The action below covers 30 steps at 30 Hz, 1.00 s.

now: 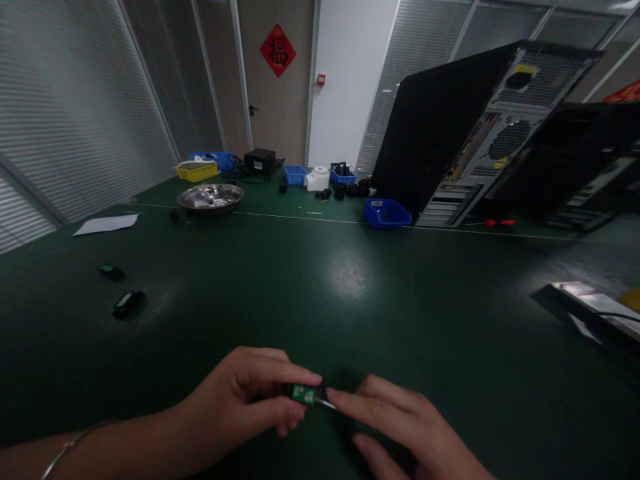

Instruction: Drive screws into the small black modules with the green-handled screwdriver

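Observation:
Near the front of the green table, my left hand (255, 390) pinches a small black part with a green circuit board (303, 394) between thumb and forefinger. Close on its right, my right hand (395, 417) is curled around a tool whose thin metal shaft (327, 403) points at the part's right end. The tool's handle is mostly hidden under the fingers. Two similar small black pieces lie at the left of the table, one with a green face (111, 271) and one with a pale face (126, 304).
Farther back are a metal bowl (211, 198), white paper (107, 225), a yellow tray (197, 171), a blue bin (387, 214) and a white plastic cover (317, 179). A black computer case (440, 127) stands back right. A metallic device (595, 300) lies at the right edge.

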Each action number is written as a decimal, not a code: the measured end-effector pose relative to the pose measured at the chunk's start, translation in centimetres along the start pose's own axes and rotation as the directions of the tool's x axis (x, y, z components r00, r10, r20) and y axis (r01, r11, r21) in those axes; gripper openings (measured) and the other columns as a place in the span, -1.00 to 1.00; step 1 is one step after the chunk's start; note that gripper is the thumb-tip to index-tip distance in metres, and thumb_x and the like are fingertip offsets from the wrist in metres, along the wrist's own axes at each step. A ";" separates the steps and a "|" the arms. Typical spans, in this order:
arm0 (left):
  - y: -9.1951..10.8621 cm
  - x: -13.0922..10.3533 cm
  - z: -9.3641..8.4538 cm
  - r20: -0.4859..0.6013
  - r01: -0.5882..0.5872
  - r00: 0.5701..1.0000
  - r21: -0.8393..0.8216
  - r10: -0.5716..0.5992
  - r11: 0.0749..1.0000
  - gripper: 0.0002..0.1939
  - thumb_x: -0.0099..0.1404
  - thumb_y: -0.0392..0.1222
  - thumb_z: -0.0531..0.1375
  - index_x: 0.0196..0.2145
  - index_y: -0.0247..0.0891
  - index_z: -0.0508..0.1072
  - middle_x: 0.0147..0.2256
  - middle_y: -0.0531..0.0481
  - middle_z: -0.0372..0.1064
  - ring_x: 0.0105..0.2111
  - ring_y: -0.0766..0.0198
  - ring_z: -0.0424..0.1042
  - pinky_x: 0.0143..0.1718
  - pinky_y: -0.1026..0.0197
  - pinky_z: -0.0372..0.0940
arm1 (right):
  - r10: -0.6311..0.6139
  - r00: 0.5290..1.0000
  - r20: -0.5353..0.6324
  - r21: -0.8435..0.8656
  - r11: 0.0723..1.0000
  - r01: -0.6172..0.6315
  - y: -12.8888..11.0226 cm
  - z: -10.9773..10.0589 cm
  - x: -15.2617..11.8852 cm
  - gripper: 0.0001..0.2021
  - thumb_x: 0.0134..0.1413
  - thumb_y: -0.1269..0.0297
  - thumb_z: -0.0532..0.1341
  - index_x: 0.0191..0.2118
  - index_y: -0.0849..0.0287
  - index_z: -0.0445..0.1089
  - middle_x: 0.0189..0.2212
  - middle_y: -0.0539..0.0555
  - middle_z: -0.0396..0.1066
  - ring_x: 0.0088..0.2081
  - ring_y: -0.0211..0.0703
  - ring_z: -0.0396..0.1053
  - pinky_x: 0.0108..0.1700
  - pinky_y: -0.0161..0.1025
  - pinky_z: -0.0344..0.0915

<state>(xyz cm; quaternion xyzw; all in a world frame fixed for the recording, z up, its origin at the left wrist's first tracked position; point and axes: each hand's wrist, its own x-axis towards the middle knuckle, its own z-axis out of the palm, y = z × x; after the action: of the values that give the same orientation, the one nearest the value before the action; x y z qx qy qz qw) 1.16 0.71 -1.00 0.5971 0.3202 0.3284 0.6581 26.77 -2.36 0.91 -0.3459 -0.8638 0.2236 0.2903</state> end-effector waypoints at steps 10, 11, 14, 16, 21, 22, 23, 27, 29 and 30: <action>0.1 -0.3 0.0 0.001 -0.070 0.998 0.125 0.070 0.990 -0.74 0.26 -0.26 0.32 -0.08 -0.07 0.62 -0.38 -0.01 0.45 -0.48 0.35 0.46 -0.43 0.35 0.36 | 0.045 0.988 0.148 0.074 0.996 -0.056 0.5 0.0 0.5 -0.58 0.25 0.46 0.14 0.20 0.09 0.36 -0.32 0.14 0.51 -0.35 -0.14 0.50 -0.31 -0.28 0.44; 0.1 -0.3 0.1 0.003 -0.048 0.999 0.086 0.048 0.995 -0.75 0.27 -0.24 0.31 -0.08 -0.08 0.62 -0.39 -0.01 0.45 -0.48 0.34 0.46 -0.43 0.34 0.37 | 0.045 0.987 0.156 0.077 0.995 -0.057 0.6 0.1 0.4 -0.57 0.24 0.46 0.13 0.20 0.09 0.35 -0.32 0.14 0.51 -0.35 -0.14 0.50 -0.32 -0.28 0.44; 0.1 -0.2 0.3 0.009 -0.018 1.000 0.007 0.018 1.000 -0.76 0.29 -0.20 0.31 -0.08 -0.06 0.62 -0.41 0.00 0.44 -0.49 0.35 0.47 -0.42 0.32 0.40 | 0.038 0.986 0.163 0.075 0.996 -0.051 0.8 0.3 0.4 -0.56 0.22 0.48 0.13 0.19 0.10 0.36 -0.31 0.15 0.52 -0.34 -0.12 0.50 -0.33 -0.27 0.44; 0.1 -0.3 0.4 0.007 -0.006 1.000 -0.029 0.006 1.000 -0.77 0.28 -0.20 0.32 -0.09 -0.05 0.62 -0.40 0.01 0.42 -0.48 0.36 0.47 -0.40 0.32 0.41 | 0.038 0.986 0.161 0.063 0.997 -0.049 0.9 0.4 0.3 -0.57 0.22 0.48 0.14 0.18 0.12 0.37 -0.31 0.16 0.52 -0.34 -0.12 0.50 -0.31 -0.26 0.45; 0.4 -0.2 0.4 0.001 0.038 0.999 -0.127 -0.039 0.991 -0.79 0.24 -0.21 0.35 -0.14 -0.08 0.65 -0.35 0.02 0.38 -0.46 0.40 0.48 -0.36 0.33 0.42 | 0.040 0.986 0.160 0.047 0.998 -0.048 0.9 0.4 0.2 -0.58 0.22 0.49 0.14 0.17 0.13 0.38 -0.28 0.17 0.52 -0.33 -0.11 0.50 -0.29 -0.25 0.45; 0.4 -0.2 0.5 -0.006 0.050 0.999 -0.149 -0.051 0.988 -0.79 0.23 -0.20 0.36 -0.15 -0.10 0.65 -0.35 0.02 0.38 -0.46 0.39 0.48 -0.35 0.33 0.43 | 0.042 0.987 0.157 0.052 0.997 -0.050 0.9 0.4 0.2 -0.58 0.22 0.49 0.14 0.18 0.13 0.37 -0.28 0.17 0.51 -0.32 -0.10 0.50 -0.28 -0.24 0.45; 0.4 -0.2 0.5 -0.016 0.061 0.998 -0.173 -0.064 0.983 -0.79 0.22 -0.18 0.37 -0.15 -0.11 0.65 -0.35 0.01 0.38 -0.45 0.38 0.49 -0.35 0.33 0.43 | 0.041 0.987 0.155 0.064 0.997 -0.051 0.8 0.4 0.2 -0.57 0.23 0.49 0.14 0.19 0.12 0.36 -0.28 0.17 0.51 -0.32 -0.10 0.49 -0.28 -0.24 0.44; 0.3 -0.3 1.0 -0.044 0.077 0.995 -0.248 -0.091 0.966 -0.78 0.21 -0.13 0.38 -0.16 -0.13 0.65 -0.37 0.02 0.38 -0.45 0.35 0.50 -0.38 0.32 0.45 | 0.043 0.986 0.162 0.136 0.989 -0.065 0.9 0.5 0.4 -0.54 0.22 0.51 0.12 0.21 0.08 0.32 -0.30 0.15 0.48 -0.34 -0.13 0.48 -0.34 -0.28 0.41; 0.3 -0.3 1.2 -0.055 0.074 0.994 -0.271 -0.092 0.960 -0.79 0.20 -0.11 0.38 -0.18 -0.13 0.66 -0.39 0.03 0.38 -0.45 0.36 0.50 -0.39 0.33 0.45 | 0.045 0.987 0.153 0.161 0.985 -0.069 1.0 0.7 0.4 -0.52 0.23 0.52 0.11 0.23 0.05 0.30 -0.29 0.15 0.47 -0.33 -0.13 0.48 -0.33 -0.28 0.40; 0.3 -0.3 1.3 -0.061 0.072 0.994 -0.280 -0.093 0.957 -0.79 0.20 -0.11 0.39 -0.19 -0.13 0.66 -0.39 0.03 0.38 -0.46 0.36 0.50 -0.39 0.34 0.45 | 0.043 0.988 0.149 0.172 0.983 -0.069 1.1 0.7 0.4 -0.51 0.23 0.52 0.12 0.24 0.02 0.28 -0.28 0.14 0.46 -0.32 -0.14 0.48 -0.33 -0.28 0.40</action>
<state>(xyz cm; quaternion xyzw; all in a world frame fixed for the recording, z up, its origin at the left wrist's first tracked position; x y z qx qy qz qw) 2.02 -0.22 -0.54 0.4726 0.3195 0.3641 0.7362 26.53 -1.51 -0.12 -0.3258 -0.8494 0.3318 0.2498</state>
